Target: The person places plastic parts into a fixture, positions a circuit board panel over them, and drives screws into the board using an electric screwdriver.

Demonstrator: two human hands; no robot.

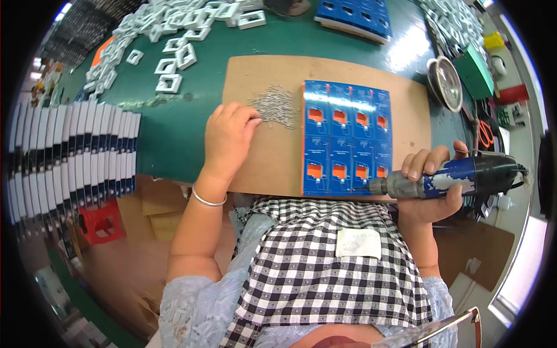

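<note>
My left hand (230, 137) rests at the left edge of a pile of thin silver screws (275, 108) on the brown board. Its fingers are pinched together at the pile, and whatever lies between the fingertips is hidden. My right hand (432, 180) wraps round an electric screwdriver (452, 177) with a worn blue and black body and a grey metal nose. The tool lies level, its tip pointing left over the near right part of a blue sheet of joined panels (348, 127). Orange shows through the cut-outs in the panels.
The brown board (261, 168) lies on a green table (174, 139). White plastic frames (168, 64) are heaped at the far left. Stacks of blue and white boxed pieces (75, 145) stand at left. Another blue panel sheet (355, 17), metal bowls (445, 84) and orange-handled scissors (485, 133) sit farther right.
</note>
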